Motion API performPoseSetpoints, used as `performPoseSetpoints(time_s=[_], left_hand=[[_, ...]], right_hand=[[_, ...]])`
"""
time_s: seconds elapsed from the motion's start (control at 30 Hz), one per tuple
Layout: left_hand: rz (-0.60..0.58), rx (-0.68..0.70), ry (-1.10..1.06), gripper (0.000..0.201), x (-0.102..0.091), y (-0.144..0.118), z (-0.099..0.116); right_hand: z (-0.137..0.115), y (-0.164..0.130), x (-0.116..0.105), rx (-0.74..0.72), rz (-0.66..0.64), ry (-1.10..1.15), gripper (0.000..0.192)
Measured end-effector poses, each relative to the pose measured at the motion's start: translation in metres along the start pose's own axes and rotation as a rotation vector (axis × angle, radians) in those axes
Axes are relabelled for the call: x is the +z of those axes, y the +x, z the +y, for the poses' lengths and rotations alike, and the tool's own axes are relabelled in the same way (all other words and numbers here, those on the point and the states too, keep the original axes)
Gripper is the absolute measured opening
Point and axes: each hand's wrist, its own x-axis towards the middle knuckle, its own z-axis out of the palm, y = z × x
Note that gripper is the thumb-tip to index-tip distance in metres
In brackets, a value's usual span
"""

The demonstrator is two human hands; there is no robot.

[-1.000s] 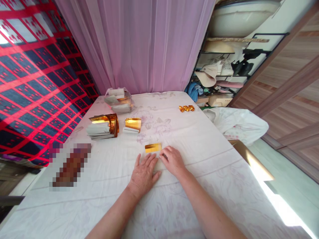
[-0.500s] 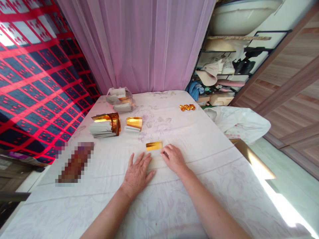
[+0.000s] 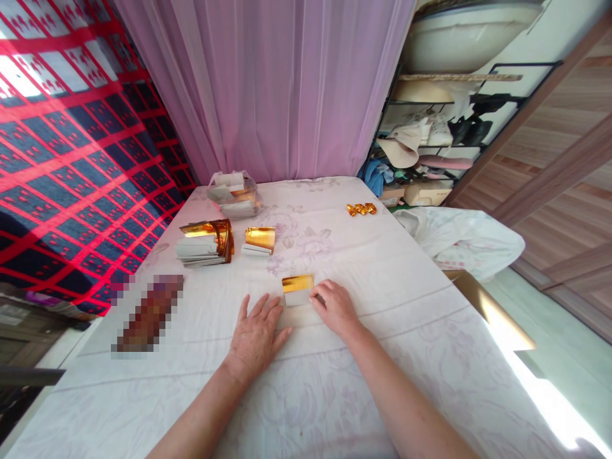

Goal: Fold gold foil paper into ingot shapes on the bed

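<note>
A small sheet of gold foil paper (image 3: 297, 290) lies on the table in front of me, its far part shiny gold and its near part pale grey. My right hand (image 3: 335, 307) pinches the sheet's right edge between thumb and fingers. Flat on the cloth to the left of the sheet rests my left hand (image 3: 255, 335), fingers spread, its fingertips close to the sheet's left corner. Beyond it stand a thick curled stack of gold foil paper (image 3: 205, 245) and a smaller stack (image 3: 259, 241). Several folded gold pieces (image 3: 361, 209) sit at the far right.
A clear plastic bag (image 3: 234, 194) of more paper stands at the table's far left. The table is covered by a pale flowered cloth (image 3: 382, 382). A blurred reddish patch (image 3: 150, 312) lies left. Right of the table are a white bag (image 3: 473, 242) and a shelf rack (image 3: 430, 143).
More of the sheet's grey part now shows on its near side. My left hand has shifted slightly left, away from the sheet. My right hand stays at its right edge.
</note>
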Motion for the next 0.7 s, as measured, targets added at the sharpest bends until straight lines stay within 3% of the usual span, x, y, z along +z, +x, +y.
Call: performPoseSetpoints(time_s=[0.13,0.33,0.47,0.7], left_hand=[[0.048,-0.065,0.005,0.035,-0.001,0.013,0.015],[-0.043,0.053,0.006,0.052,0.024,0.026,0.034],[-0.083,0.070,0.038,0.056,0.031,0.023,0.030],[-0.084,0.056,0.061,0.054,0.020,0.006,0.009]], right_hand=[[0.000,0.000,0.001,-0.005,0.004,0.006,0.007],[-0.002,0.001,0.001,0.016,0.000,-0.017,0.006],[-0.004,0.001,-0.002,0.027,-0.012,-0.035,0.004],[-0.005,0.003,-0.007,0.042,-0.070,-0.045,0.007]])
